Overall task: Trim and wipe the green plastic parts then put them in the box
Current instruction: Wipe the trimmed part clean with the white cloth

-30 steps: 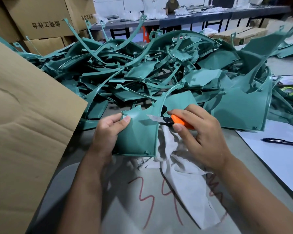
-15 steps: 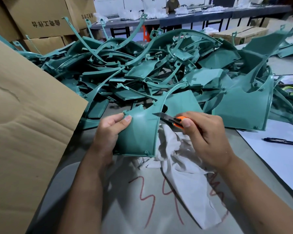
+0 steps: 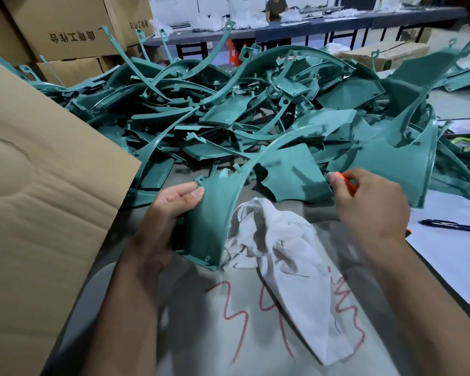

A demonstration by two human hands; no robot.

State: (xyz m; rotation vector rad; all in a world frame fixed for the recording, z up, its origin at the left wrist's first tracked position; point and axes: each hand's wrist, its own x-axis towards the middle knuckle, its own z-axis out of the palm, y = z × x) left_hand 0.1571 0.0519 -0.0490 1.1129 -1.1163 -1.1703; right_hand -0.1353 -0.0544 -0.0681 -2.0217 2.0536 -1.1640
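A: Your left hand [image 3: 171,210] grips one green part [image 3: 215,213], thumb lying across its face, fingers behind it. The part stands nearly upright on the table [image 3: 196,321], just at 9 o'clock of the rag [image 3: 285,256], and its thin arm sweeps up toward 1 o'clock.

B: And your right hand [image 3: 369,204]?

A: Curled around one orange knife [image 3: 346,181]; only a sliver of the handle shows, no blade visible. The hand is motion-blurred and apart from the part you hold, at 3 o'clock of it.

B: Counts?

A: One rag, white and crumpled, between your two forearms. One pile [image 3: 242,115] of green parts at 12 o'clock, too tangled to count. One black pen [image 3: 453,226] on a white sheet [image 3: 451,256] at 3 o'clock. One cardboard flap [image 3: 38,199] at 9 o'clock. Several printed cartons [image 3: 63,25] stacked at 11 o'clock. Red scrawl [image 3: 255,313] on the table at 6 o'clock.
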